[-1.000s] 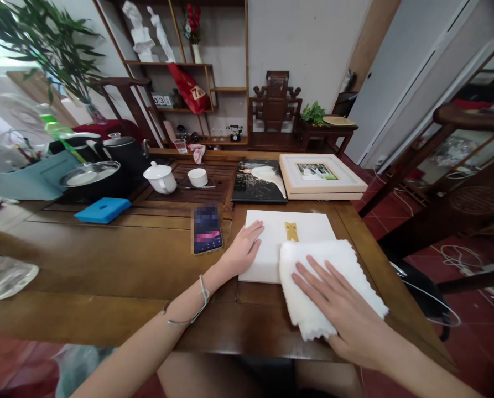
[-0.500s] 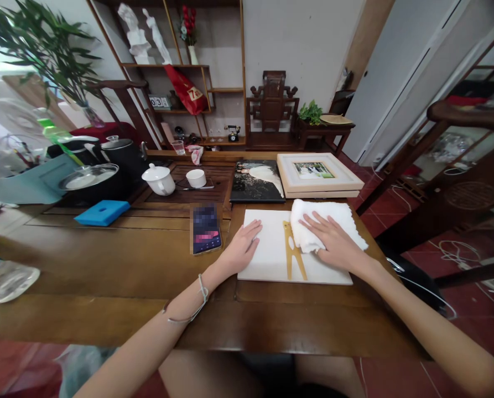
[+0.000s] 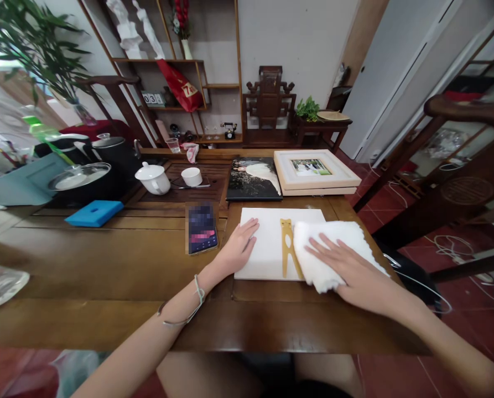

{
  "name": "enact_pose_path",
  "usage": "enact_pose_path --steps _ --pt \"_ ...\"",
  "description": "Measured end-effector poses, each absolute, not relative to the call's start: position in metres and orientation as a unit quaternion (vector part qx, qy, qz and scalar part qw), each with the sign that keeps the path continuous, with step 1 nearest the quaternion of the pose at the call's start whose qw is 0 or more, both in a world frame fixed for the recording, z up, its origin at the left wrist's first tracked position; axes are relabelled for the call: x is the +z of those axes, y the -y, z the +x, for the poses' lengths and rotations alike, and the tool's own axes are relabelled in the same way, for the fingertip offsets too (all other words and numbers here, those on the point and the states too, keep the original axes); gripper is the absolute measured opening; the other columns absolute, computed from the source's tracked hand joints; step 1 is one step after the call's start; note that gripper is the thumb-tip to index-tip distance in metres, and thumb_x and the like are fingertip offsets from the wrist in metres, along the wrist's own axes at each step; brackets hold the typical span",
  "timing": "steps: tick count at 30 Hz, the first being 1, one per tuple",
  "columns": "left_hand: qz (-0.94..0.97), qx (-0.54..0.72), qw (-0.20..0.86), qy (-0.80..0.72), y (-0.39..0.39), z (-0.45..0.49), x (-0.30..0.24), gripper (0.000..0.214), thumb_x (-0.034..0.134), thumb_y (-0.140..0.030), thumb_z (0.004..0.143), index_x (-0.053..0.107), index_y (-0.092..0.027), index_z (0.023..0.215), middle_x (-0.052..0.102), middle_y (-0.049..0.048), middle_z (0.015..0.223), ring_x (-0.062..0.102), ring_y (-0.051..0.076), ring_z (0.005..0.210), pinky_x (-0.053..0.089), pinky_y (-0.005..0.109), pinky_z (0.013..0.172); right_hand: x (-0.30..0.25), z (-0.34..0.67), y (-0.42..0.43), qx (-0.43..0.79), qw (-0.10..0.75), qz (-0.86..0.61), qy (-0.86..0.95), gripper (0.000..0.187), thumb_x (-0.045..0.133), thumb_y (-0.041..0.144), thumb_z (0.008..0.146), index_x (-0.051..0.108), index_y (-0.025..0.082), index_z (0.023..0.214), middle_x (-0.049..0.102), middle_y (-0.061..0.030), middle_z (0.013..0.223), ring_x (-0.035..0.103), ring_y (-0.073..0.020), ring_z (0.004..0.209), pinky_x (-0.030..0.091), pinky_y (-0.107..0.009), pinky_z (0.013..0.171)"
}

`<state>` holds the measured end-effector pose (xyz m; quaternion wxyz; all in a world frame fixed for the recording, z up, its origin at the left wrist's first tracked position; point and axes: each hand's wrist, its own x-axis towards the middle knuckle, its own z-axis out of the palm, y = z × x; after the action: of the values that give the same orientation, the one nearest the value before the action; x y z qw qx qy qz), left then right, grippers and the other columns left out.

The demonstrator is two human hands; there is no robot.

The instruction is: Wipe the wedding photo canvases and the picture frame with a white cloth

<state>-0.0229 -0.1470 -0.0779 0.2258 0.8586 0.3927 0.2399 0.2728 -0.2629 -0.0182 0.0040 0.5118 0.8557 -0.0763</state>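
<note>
A white panel (image 3: 267,243) with a gold stand on its back lies flat on the wooden table (image 3: 105,260). My left hand (image 3: 237,247) rests flat on the panel's left edge, fingers stretched out. My right hand (image 3: 350,268) presses flat on a folded white towel (image 3: 333,246) that covers the panel's right part. The gold stand (image 3: 287,246) shows between the two hands.
A phone (image 3: 202,228) lies just left of the panel. Behind it sit a dark photo panel (image 3: 253,179) and a light framed picture (image 3: 313,172). A tea tray holds a white teapot (image 3: 152,178) and cup (image 3: 191,176). Pots and a blue box (image 3: 93,213) stand at the left.
My right hand slid the towel from the near edge up to the panel's far right, then back toward me along the right side. My left hand stayed put.
</note>
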Motion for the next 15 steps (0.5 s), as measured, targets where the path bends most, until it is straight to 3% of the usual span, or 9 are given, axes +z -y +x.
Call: enact_pose_path --steps 4,8,15 --pt "0.86 0.243 0.223 -0.389 0.147 -0.023 -0.077 0.044 0.035 -0.025 0.099 0.047 -0.014 0.14 0.042 0.0139 0.153 0.032 0.024 0.146 0.022 0.051 0.121 -0.022 0.271 0.199 -0.072 0.013 0.548 -0.833 0.084 0.045 0.012 0.072 0.026 0.015 0.154 0.018 -0.008 0.161 0.007 -0.0277 0.148 0.016 -0.055 0.119" --pt "0.862 0.243 0.221 -0.386 0.147 -0.023 -0.078 0.044 0.035 -0.025 0.099 0.047 -0.014 0.14 0.042 0.0145 0.153 0.033 0.025 0.146 0.023 0.052 0.121 -0.029 0.27 0.17 -0.035 -0.015 0.567 -0.823 0.079 0.043 0.015 0.075 0.028 0.014 0.153 0.021 -0.0087 0.161 0.01 -0.0288 0.148 0.016 -0.055 0.119" --pt "0.86 0.25 0.222 -0.386 0.147 -0.023 -0.078 0.044 0.036 -0.025 0.098 0.048 -0.014 0.139 0.043 0.0144 0.152 0.033 0.025 0.145 0.023 0.052 0.121 -0.029 0.263 0.259 -0.009 -0.023 0.526 -0.85 0.091 0.043 0.005 0.065 0.028 0.018 0.154 0.026 -0.0046 0.16 0.009 -0.028 0.148 0.02 -0.057 0.118"
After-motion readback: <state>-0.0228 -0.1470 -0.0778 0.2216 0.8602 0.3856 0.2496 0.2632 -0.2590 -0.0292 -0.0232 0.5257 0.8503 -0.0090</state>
